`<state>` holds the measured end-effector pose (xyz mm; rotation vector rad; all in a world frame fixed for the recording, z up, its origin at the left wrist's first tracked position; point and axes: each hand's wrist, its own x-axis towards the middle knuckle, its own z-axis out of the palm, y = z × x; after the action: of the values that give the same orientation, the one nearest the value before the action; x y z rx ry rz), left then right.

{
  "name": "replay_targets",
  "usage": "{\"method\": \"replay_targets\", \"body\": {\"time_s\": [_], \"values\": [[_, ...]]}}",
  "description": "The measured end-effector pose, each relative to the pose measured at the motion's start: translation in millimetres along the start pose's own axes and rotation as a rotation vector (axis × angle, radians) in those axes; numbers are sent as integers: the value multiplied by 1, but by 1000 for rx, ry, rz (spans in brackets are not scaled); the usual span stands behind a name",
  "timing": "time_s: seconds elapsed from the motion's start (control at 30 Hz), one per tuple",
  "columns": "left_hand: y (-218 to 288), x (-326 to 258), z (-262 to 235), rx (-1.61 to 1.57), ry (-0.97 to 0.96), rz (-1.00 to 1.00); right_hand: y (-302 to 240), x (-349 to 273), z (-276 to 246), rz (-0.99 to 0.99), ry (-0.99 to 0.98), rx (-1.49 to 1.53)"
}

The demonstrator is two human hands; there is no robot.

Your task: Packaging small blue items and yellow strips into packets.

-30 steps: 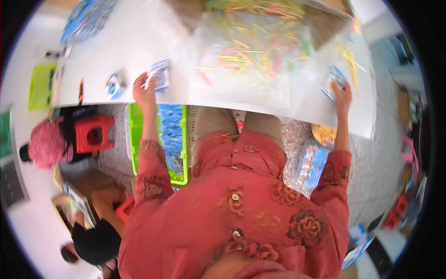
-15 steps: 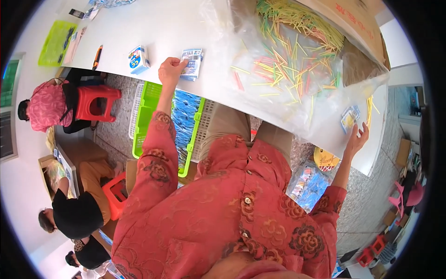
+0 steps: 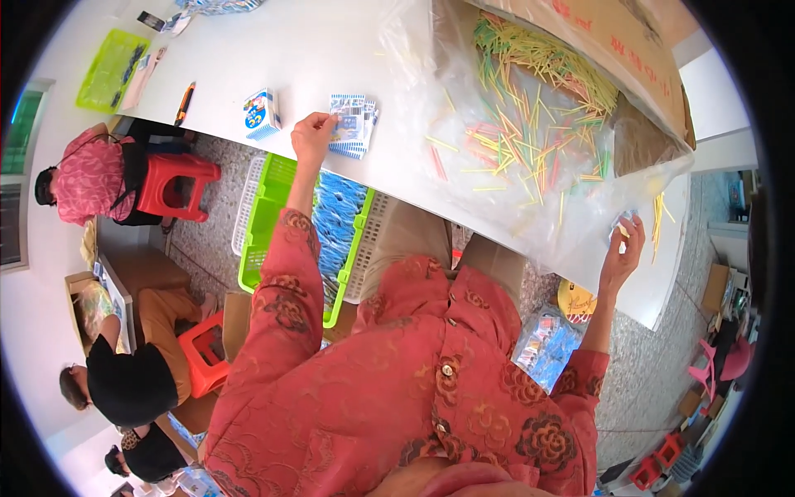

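My left hand [image 3: 311, 139] pinches the left edge of a flat blue-and-white packet [image 3: 349, 118]. That packet overlaps several similar ones in a small pile at the table's front edge. On the right, the fingers of my right hand [image 3: 627, 253] are closed round a small crumpled-looking packet [image 3: 620, 225], white and blue with a bit of yellow. The hand hides most of it. Left of the pile stands another stack of blue-and-white packets [image 3: 262, 113].
A cardboard box [image 3: 638, 50] with a clear plastic liner spills thin coloured sticks [image 3: 530, 124] onto the white table [image 3: 306, 50]. An orange-black cutter [image 3: 185, 103] lies left. Below is a green basket [image 3: 277, 178] of blue packets. Co-workers sit left by red stools [image 3: 178, 186].
My right hand has closed on the packet that lay by its fingertips and has drawn slightly left. Under my left hand, the top packet has shifted against the pile. The whole view has shifted slightly.
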<state>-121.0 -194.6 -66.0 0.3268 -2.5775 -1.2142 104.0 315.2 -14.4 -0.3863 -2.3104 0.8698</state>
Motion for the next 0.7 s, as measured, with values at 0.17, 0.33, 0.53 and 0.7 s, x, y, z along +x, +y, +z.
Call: {"method": "replay_targets", "body": {"time_s": [0.17, 0.33, 0.53, 0.7], "values": [[-1, -6, -6, 99, 143, 253, -24, 1, 11, -152, -62, -35], [31, -21, -17, -147, 111, 230, -66, -3, 25, -233, -83, -30], [98, -81, -24, -540, -303, 200, -136, 5, 62, -187, -353, 312], [126, -132, -9, -576, -598, 391, -178, 13, 91, -273, -660, 469]]}}
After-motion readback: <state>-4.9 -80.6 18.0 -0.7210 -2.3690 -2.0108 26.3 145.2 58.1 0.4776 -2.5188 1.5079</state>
